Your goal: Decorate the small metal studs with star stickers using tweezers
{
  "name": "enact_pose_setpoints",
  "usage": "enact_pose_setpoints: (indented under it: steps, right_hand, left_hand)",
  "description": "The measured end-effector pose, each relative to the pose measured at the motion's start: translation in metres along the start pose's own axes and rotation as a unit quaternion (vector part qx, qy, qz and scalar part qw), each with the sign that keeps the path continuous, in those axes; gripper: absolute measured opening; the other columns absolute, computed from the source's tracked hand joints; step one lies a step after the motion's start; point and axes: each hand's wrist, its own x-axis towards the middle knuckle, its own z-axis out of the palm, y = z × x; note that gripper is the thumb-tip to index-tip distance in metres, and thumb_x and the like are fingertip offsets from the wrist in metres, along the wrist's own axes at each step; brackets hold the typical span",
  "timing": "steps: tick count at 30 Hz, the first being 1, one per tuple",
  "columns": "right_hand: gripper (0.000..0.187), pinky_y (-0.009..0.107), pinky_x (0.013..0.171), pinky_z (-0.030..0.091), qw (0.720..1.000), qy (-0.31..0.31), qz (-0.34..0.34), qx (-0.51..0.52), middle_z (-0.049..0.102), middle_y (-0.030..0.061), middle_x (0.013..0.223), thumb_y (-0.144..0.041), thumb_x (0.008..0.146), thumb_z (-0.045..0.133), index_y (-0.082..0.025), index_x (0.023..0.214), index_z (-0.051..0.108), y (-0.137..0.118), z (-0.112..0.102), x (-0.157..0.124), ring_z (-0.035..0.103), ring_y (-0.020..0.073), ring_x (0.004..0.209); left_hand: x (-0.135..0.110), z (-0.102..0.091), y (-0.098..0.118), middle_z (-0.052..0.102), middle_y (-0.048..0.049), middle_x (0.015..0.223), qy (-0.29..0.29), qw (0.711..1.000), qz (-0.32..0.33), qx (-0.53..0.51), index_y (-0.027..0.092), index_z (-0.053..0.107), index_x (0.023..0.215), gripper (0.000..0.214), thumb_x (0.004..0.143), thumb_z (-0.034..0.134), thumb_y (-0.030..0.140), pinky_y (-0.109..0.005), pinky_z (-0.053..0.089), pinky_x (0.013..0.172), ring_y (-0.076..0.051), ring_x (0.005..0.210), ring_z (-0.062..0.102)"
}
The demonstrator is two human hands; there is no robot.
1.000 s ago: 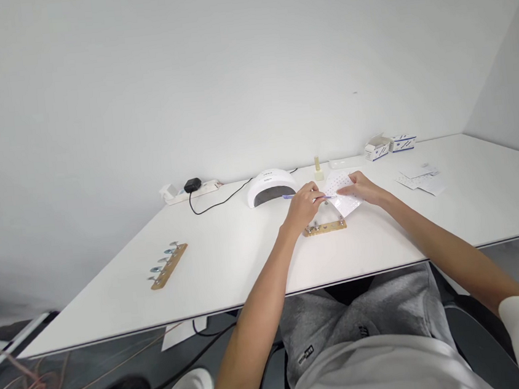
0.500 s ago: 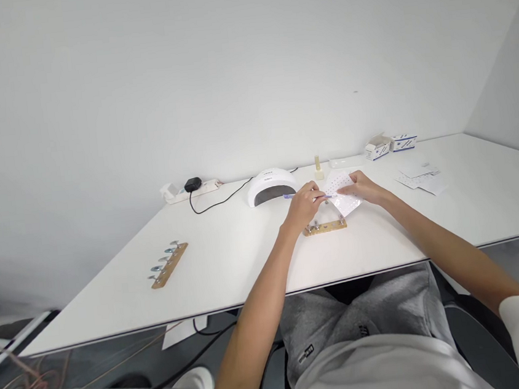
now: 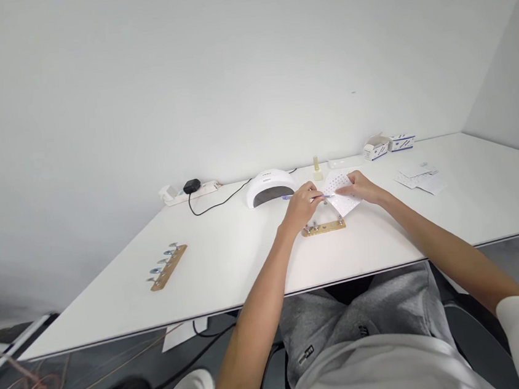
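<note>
My left hand (image 3: 303, 205) is closed in a pinch round a thin purple tool (image 3: 287, 197) whose tip touches a white sheet of small dots (image 3: 338, 184). My right hand (image 3: 361, 187) is closed on that sheet and holds it tilted above the table. Just below both hands lies a short wooden strip with metal studs (image 3: 324, 228) on the white table (image 3: 230, 265).
A white domed nail lamp (image 3: 265, 188) stands behind my left hand, its cable running to a power strip (image 3: 189, 191). A second wooden strip with metal discs (image 3: 167, 265) lies far left. Small boxes (image 3: 388, 144) and loose paper sheets (image 3: 420, 177) sit at the right, a small bottle (image 3: 316, 168) behind.
</note>
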Motion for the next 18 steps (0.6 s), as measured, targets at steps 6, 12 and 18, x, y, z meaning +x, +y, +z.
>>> enact_pose_setpoints:
  steps: [6,12,18]
  right_hand:
    - [0.022,0.021,0.043,0.037,1.0,0.008,0.007,0.011,0.06,0.0009,0.057,-0.028,0.056,0.074,-0.012,0.063,0.061,-0.0013,-0.0006,0.0002,0.053,0.0119,0.049]
    - [0.021,0.021,0.044,0.04,0.999,0.025,0.02,0.023,0.064,0.0036,0.062,-0.026,0.057,0.075,-0.012,0.067,0.063,-0.0006,-0.0039,0.0,0.056,0.0135,0.052]
    - [0.022,0.023,0.045,0.044,0.997,0.026,0.052,0.049,0.068,0.0071,0.067,-0.023,0.054,0.077,-0.012,0.067,0.063,0.0,-0.0052,0.0019,0.061,0.0177,0.057]
  left_hand:
    - [0.0008,-0.0012,-0.0014,0.06,-0.0025,0.08,0.042,0.997,-0.032,-0.052,0.019,0.072,0.085,0.017,0.086,0.058,0.03,-0.026,0.046,0.067,-0.012,0.071,0.054]
    - [0.0021,-0.0079,0.0017,0.059,-0.0016,0.081,0.065,0.995,-0.046,-0.067,0.021,0.072,0.094,0.016,0.086,0.058,0.025,-0.025,0.046,0.067,-0.011,0.073,0.055]
    - [0.0016,-0.0058,-0.0017,0.058,-0.0021,0.08,0.084,0.995,0.003,-0.044,0.023,0.072,0.093,0.016,0.087,0.058,0.026,-0.027,0.046,0.07,-0.013,0.078,0.054]
